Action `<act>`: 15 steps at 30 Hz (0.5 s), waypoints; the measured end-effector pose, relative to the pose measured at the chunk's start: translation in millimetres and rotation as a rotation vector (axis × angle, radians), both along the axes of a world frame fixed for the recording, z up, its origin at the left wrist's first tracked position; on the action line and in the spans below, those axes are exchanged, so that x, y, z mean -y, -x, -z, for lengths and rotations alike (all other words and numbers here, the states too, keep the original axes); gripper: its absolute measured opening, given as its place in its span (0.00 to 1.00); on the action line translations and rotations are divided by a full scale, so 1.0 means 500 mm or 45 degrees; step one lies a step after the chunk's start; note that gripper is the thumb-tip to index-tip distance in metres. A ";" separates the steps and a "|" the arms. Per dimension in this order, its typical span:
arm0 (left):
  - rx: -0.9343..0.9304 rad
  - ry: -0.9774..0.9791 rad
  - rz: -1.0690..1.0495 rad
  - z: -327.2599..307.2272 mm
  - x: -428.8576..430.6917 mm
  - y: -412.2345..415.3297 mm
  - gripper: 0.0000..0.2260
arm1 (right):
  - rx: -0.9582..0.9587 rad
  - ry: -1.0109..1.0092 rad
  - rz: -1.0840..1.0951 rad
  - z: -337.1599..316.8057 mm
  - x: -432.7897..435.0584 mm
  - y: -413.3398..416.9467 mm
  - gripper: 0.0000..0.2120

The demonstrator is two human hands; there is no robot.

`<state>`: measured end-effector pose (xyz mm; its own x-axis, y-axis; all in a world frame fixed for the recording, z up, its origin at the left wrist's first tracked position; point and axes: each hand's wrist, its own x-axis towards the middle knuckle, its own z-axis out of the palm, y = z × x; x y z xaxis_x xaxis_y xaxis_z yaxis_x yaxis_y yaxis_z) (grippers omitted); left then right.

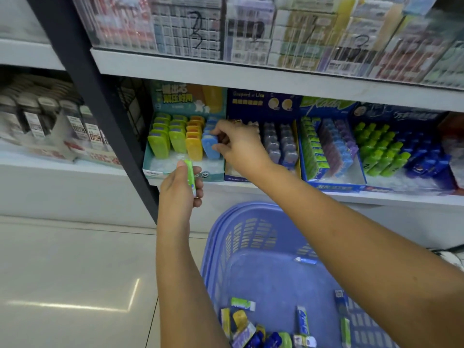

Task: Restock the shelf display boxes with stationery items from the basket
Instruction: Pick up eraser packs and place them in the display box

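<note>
White shop shelving, low tier of display boxes. In the teal cardboard display box at left, right hand pinching the blue oval plastic case fronting the right row: seat upright, press back flush. Left hand curled round a slim green packet, just near of the box. Below, purple slatted plastic basket with loose stock. Too blurred to read: box print. Hidden behind the case: some right fingertips.

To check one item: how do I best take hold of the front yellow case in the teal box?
Pinch its top end from the front and above. The yellow case stands upright, with a green case and a blue case close on either side, so probably only its top and front face are free.
</note>
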<state>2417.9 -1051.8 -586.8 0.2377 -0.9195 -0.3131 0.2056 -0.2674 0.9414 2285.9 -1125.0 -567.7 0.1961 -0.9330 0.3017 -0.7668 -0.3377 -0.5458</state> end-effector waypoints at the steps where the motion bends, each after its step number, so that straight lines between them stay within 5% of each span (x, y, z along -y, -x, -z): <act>1: -0.016 0.000 0.005 0.000 0.001 -0.002 0.18 | -0.051 0.008 0.007 -0.001 0.000 0.000 0.10; 9: -0.042 0.047 0.079 0.002 -0.002 -0.012 0.11 | -0.669 0.093 0.017 -0.034 -0.002 -0.005 0.11; 15: 0.070 0.129 0.100 0.000 -0.009 -0.011 0.11 | -0.821 0.017 -0.035 -0.071 0.009 -0.026 0.06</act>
